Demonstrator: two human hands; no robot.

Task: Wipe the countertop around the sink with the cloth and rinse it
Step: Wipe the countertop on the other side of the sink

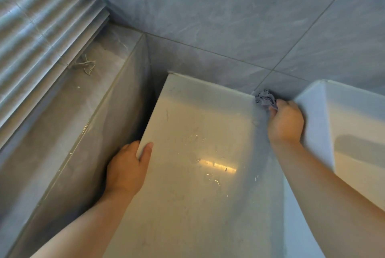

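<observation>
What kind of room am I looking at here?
Most likely a bathroom or a utility room: a grey tiled wall, a white countertop beside a white sink, and the right hand holding a cloth in the corner.

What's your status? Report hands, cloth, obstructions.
Left hand grips countertop edge. Right hand presses cloth into back corner beside sink. Nothing blocking; specks remain.
</observation>
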